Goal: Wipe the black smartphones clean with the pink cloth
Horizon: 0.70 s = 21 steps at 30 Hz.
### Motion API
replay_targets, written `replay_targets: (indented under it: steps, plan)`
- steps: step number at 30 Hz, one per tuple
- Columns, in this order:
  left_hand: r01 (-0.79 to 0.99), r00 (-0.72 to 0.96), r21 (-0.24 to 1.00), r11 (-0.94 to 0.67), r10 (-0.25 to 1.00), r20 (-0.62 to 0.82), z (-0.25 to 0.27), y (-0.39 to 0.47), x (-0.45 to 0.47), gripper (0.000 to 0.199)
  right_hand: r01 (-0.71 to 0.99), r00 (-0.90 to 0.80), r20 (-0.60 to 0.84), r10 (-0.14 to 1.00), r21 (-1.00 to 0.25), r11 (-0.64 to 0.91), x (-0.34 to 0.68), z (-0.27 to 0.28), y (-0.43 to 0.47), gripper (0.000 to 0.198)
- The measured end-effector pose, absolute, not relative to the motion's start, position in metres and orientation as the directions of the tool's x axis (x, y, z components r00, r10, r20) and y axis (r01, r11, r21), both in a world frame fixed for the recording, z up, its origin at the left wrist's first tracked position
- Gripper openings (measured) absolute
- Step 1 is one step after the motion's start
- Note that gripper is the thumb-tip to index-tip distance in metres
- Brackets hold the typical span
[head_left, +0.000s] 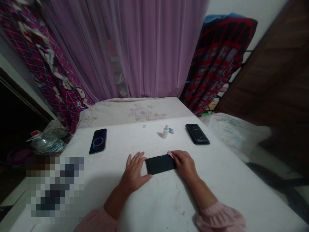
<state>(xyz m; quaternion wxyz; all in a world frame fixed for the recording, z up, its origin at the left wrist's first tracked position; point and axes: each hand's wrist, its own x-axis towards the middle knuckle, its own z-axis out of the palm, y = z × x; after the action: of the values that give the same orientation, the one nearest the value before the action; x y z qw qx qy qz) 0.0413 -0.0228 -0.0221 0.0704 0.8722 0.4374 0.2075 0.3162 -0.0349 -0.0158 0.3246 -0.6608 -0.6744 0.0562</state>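
Observation:
A dark smartphone (160, 164) lies flat on the white-covered table in front of me, its long side running left to right. My left hand (134, 172) grips its left end between thumb and index finger, the other fingers spread away from it. At the phone's right end, my right hand (184, 163) is closed on a small pink cloth (170, 154), bunched at the upper right edge. Most of the cloth is hidden under the fingers. Beyond the phone stands a small white spray bottle (165, 131), with a small blue-and-white item (171, 130) beside it.
A phone with a ring on its screen (98, 141) lies at left. Two stacked dark phones or similar flat devices (197, 134) lie at right. A pixelated patch covers the lower left. A large clear bottle (45, 143) stands beyond the left edge; purple curtains (156, 48) hang behind.

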Motion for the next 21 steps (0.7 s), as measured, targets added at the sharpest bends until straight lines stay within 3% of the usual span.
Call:
replay_targets:
  steps: [3, 16, 21]
  plan:
    - [0.722, 0.557, 0.291, -0.627, 0.777, 0.292, -0.024, -0.022, 0.040, 0.068, 0.846, 0.119, 0.393, 0.912, -0.520, 0.114, 0.310, -0.018, -0.033, 0.029]
    - [0.703, 0.562, 0.280, -0.654, 0.752, 0.344, -0.022, -0.025, 0.043, 0.062, 0.856, 0.142, 0.453, 0.880, -0.502, 0.120, 0.295, -0.018, -0.096, 0.035]
    - [0.670, 0.599, 0.268, -0.692, 0.717, 0.355, -0.024, -0.023, 0.042, 0.064, 0.850, 0.143, 0.437, 0.888, -0.514, 0.116, 0.294, -0.017, -0.071, 0.035]
